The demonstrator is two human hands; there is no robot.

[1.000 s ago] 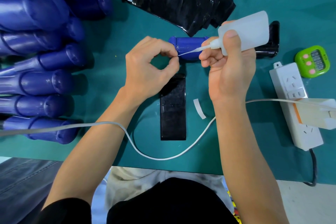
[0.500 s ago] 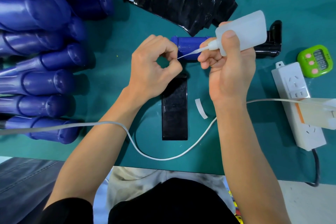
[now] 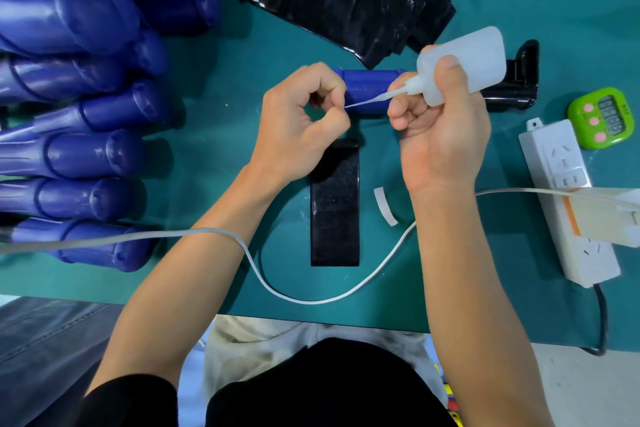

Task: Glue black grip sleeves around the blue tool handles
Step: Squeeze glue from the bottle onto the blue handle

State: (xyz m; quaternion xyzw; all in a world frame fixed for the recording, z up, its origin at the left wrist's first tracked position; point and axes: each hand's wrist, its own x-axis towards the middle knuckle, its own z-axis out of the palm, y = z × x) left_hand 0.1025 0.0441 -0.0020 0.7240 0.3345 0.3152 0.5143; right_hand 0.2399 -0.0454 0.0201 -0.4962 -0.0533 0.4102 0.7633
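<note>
A blue tool handle (image 3: 367,88) lies crosswise on the green mat (image 3: 433,288), resting in a black holder (image 3: 519,83). A black grip sleeve (image 3: 335,204) lies flat just below it. My right hand (image 3: 440,135) grips a white glue bottle (image 3: 464,62), its long thin nozzle pointing left. My left hand (image 3: 298,125) pinches the tip of that nozzle between thumb and forefinger, just in front of the handle's left end.
Several blue handles (image 3: 79,156) are stacked at the left. A pile of black sleeves (image 3: 346,0) lies at the top. A white paper strip (image 3: 384,206), a white cable (image 3: 311,300), a power strip (image 3: 568,204) and a green timer (image 3: 602,116) lie at the right.
Both hands stay together at the nozzle tip. Nothing else has visibly moved.
</note>
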